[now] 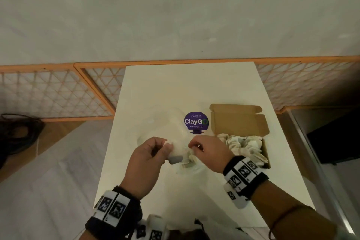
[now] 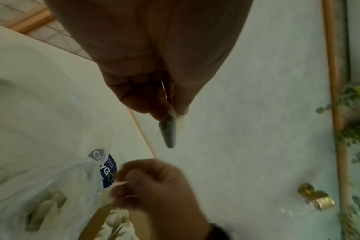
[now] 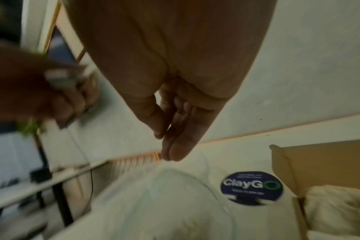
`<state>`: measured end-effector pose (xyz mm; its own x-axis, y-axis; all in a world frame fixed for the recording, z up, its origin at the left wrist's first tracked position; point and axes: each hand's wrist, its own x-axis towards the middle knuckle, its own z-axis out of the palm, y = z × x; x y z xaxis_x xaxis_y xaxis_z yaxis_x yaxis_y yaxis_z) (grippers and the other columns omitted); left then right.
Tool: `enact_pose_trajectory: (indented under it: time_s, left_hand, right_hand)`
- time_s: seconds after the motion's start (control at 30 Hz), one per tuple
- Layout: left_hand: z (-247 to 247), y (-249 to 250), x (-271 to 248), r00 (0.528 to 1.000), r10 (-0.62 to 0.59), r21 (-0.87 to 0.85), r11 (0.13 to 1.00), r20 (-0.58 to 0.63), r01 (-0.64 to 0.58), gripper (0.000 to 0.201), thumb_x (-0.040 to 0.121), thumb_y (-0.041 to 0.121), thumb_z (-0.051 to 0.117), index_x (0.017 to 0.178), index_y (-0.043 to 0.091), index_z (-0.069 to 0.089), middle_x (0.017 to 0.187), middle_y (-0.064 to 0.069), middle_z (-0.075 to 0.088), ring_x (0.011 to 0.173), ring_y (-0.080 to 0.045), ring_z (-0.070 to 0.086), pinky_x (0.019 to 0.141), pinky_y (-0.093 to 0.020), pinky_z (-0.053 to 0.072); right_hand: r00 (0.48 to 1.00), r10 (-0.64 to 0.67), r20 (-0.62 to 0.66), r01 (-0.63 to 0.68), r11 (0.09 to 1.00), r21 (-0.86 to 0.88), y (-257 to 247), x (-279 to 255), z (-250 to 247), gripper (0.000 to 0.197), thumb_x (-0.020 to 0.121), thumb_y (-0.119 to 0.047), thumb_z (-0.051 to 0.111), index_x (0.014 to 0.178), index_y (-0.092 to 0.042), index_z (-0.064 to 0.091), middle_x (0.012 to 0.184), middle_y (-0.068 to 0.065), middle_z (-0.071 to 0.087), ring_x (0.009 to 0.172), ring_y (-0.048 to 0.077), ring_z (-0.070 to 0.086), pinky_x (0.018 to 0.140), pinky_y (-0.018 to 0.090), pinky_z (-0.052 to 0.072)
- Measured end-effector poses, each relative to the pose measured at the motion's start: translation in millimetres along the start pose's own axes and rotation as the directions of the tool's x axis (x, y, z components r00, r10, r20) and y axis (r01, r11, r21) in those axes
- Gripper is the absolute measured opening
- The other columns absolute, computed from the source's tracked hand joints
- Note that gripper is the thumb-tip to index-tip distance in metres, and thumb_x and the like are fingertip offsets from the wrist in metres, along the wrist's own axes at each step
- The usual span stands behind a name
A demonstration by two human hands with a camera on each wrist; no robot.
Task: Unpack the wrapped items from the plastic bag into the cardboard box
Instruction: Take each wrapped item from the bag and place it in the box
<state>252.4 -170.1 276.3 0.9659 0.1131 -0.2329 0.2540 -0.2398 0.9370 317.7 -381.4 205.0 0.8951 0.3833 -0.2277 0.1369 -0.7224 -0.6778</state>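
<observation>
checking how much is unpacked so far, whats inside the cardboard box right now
The cardboard box holds a pile of crumpled pale wrapped items, filling its near half. The right wrist band covers the box's near corner, and whatever lies under the pile cannot be seen.

Head view was dim, soft and yellowish, with wide-angle bending at the edges; the white table [image 1: 187, 87] was the brightest area. Both wrist views were darker and motion-blurred. The right hand [image 2: 158, 186] smeared in the left wrist view, the left hand [image 3: 41, 91] in the right wrist view. Palms near the lenses sat in shadow.
</observation>
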Motion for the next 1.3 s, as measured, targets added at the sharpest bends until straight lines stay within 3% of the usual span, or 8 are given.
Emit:
enact_pose_trajectory:
  time_s: [0.2,0.43,0.7,0.87,1.0,1.1,1.2,1.3]
  left_hand:
    - [-13.1,-6.9,-7.2,0.998,-0.058,-0.005,0.998,0.011,0.058,0.026,0.102,0.028,0.063,0.078,0.017,0.065,0.065,0.004,0.066,0.065,-0.015,0.064,0.065,-0.023,0.042]
    - [-21.4,-4.2,-14.7,0.997,-0.046,-0.071,0.996,0.056,0.05,0.022,0.103,0.024,0.06,0.086,0.009,0.062,0.068,-0.003,0.072,0.059,-0.011,0.055,0.062,-0.022,0.046]
    - [-29.3,-12.2,-10.1,0.996,-0.064,-0.101,0.992,0.056,0.069,0.02,0.101,0.022,0.065,0.082,0.016,0.065,0.078,-0.021,0.07,0.063,-0.013,0.057,0.065,-0.024,0.05]
    - [-28.1,-13.7,-3.2,0.997,-0.033,-0.031,0.999,0.069,0.035,0.019,0.099,0.023,0.067,0.08,0.024,0.067,0.08,-0.013,0.067,0.071,-0.013,0.058,0.07,-0.029,0.049]
    - [-23.6,-7.6,5.6,0.995,-0.028,0.007,1.0,0.095,0.028,0.022,0.098,0.024,0.069,0.077,0.022,0.066,0.071,0.001,0.064,0.068,-0.008,0.055,0.071,-0.026,0.044]
    - [-16.7,-2.0,12.4,0.994,-0.012,0.019,1.0,0.107,0.01,0.02,0.094,0.035,0.072,0.082,0.02,0.07,0.087,0.003,0.076,0.081,-0.015,0.067,0.081,-0.03,0.05]
    - [-9.3,1.6,17.6,0.994,-0.001,0.057,0.998,0.112,-0.006,0.019,0.092,0.04,0.073,0.086,0.022,0.071,0.096,0.002,0.078,0.092,-0.013,0.071,0.086,-0.029,0.051]
    - [-1.1,9.3,19.7,0.99,0.011,0.027,1.0,0.137,-0.015,0.014,0.099,0.021,0.066,0.087,0.015,0.069,0.09,0.004,0.08,0.084,-0.003,0.074,0.076,-0.016,0.048]
  right_hand:
    - [0.938,0.074,0.338,0.066,0.921,-0.383,35.1,38.0,74.9,0.04,0.103,-0.014,0.051,0.143,-0.017,0.054,0.146,0.01,0.052,0.133,0.033,0.054,0.111,0.044,0.045]
    - [0.968,0.027,0.25,0.139,0.769,-0.623,39.0,68.0,118.6,0.03,0.091,-0.031,0.065,0.119,-0.023,0.062,0.114,0.005,0.07,0.098,0.027,0.071,0.081,0.039,0.054]
    - [0.966,0.108,0.236,0.1,0.683,-0.723,75.4,82.9,143.3,0.023,0.094,-0.025,0.056,0.113,-0.02,0.068,0.112,0.006,0.072,0.095,0.025,0.07,0.085,0.04,0.056]
    - [0.955,0.182,0.234,-0.028,0.842,-0.539,38.4,54.9,97.0,0.017,0.105,-0.02,0.047,0.107,-0.016,0.064,0.104,0.006,0.066,0.103,0.026,0.067,0.092,0.035,0.051]
    - [0.969,0.184,0.166,-0.128,0.946,-0.299,23.2,26.4,56.3,0.034,0.104,-0.036,0.047,0.075,-0.021,0.056,0.086,0.004,0.058,0.083,0.023,0.059,0.075,0.032,0.044]
    - [0.98,0.197,0.041,-0.189,0.972,-0.141,20.2,8.6,26.2,0.046,0.101,-0.042,0.051,0.06,-0.024,0.04,0.078,0.001,0.045,0.068,0.018,0.048,0.066,0.033,0.038]
    - [0.976,0.201,-0.08,-0.188,0.971,0.15,11.5,-9.2,-2.9,0.047,0.1,-0.042,0.058,0.065,-0.01,0.052,0.063,0.0,0.041,0.057,0.013,0.04,0.058,0.037,0.036]
    - [0.967,0.235,-0.096,-0.171,0.882,0.44,0.1,-26.5,-29.0,0.03,0.099,-0.037,0.064,0.086,-0.011,0.071,0.065,0.002,0.052,0.059,0.015,0.047,0.057,0.038,0.044]
